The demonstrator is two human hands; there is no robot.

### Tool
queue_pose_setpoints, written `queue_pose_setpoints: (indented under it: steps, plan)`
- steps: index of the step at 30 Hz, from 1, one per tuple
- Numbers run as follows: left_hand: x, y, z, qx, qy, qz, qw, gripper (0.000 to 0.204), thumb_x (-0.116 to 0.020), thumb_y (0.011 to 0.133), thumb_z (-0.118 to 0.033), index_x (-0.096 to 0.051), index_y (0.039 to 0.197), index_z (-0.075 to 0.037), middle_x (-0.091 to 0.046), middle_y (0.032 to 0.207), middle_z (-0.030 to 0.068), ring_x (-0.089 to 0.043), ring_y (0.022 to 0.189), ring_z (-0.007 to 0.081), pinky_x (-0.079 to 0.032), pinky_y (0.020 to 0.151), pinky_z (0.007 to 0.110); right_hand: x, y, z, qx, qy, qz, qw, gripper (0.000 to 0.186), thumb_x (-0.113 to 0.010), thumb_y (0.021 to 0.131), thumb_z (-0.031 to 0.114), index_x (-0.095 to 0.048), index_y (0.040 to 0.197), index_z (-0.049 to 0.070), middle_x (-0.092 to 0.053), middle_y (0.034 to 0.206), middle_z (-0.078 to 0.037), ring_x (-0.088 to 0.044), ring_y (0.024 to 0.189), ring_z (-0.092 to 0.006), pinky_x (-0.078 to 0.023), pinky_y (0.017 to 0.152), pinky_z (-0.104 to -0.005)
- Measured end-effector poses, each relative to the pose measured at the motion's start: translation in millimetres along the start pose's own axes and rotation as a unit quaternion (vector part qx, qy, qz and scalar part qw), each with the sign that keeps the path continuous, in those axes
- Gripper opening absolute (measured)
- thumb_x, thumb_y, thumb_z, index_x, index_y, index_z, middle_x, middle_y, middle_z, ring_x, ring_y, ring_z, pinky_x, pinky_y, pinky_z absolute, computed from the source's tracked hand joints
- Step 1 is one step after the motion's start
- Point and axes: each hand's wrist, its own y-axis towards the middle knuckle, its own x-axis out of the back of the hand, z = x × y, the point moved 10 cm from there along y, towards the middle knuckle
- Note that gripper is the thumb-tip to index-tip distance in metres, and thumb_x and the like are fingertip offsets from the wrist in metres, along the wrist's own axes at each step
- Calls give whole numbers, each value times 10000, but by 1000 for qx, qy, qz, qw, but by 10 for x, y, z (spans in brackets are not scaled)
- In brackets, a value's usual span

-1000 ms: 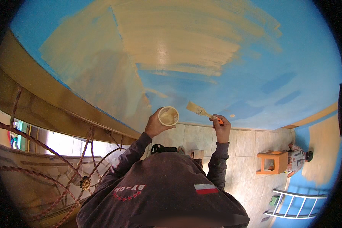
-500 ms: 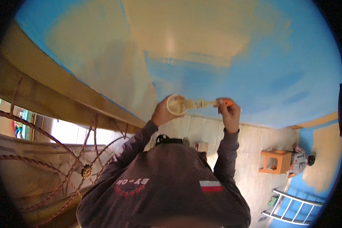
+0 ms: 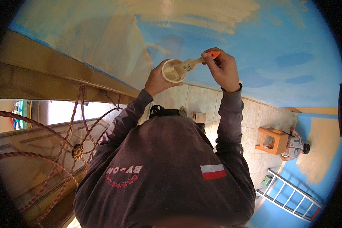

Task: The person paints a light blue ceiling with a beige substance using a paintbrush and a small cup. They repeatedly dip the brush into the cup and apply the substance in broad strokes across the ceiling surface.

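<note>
A white tub with cream-coloured paint inside is gripped by my left hand, fingers wrapped round its side. My right hand is closed on the orange-tipped handle of a paintbrush. The brush lies slantwise, its bristles over the tub's rim and partly inside the opening. Whether the bristles touch the paint I cannot tell. Ahead of both hands stands a wall, blue with broad cream patches of paint.
On the left are a brown ledge and twisted metal scrollwork. Tiled floor lies below. At right a person is beside an orange stool, with a ladder nearby.
Both hands have moved forward, away from my body, with the tub and brush. The brush has tilted, handle end higher, and its bristles now reach over into the tub.
</note>
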Motion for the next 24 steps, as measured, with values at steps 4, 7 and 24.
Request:
queue_pose_setpoints:
  steps: [4, 7, 24]
  plan:
    - [1, -43, 6, -4, 38, -3, 999, 933, -987, 619, -330, -517, 1372, -44, -659, 1277, 126, -655, 1176, 243, -541, 1007, 393, -193, 77, 129, -2, -65, 69, 995, 270, -688, 965, 293, -722, 933, 28, -683, 703, -107, -640, 591, -173, -482, 565, -331]
    - [-8, -50, -44, -1, 29, 4, 1000, 929, -985, 623, -336, -517, 1370, -44, -655, 1283, 126, -653, 1177, 241, -545, 1003, 392, -375, 92, 28, 9, -82, 98, 992, 277, -683, 964, 299, -714, 924, 27, -680, 694, -134, -646, 577, -226, -491, 563, -365]
    - [-50, -92, -31, 3, 28, 18, 999, 934, -982, 624, -349, -511, 1372, -45, -655, 1276, 136, -657, 1170, 254, -553, 987, 398, -680, 18, -139, 4, -122, 116, 986, 289, -672, 968, 304, -713, 957, 18, -687, 700, -149, -649, 587, -263, -504, 564, -382]
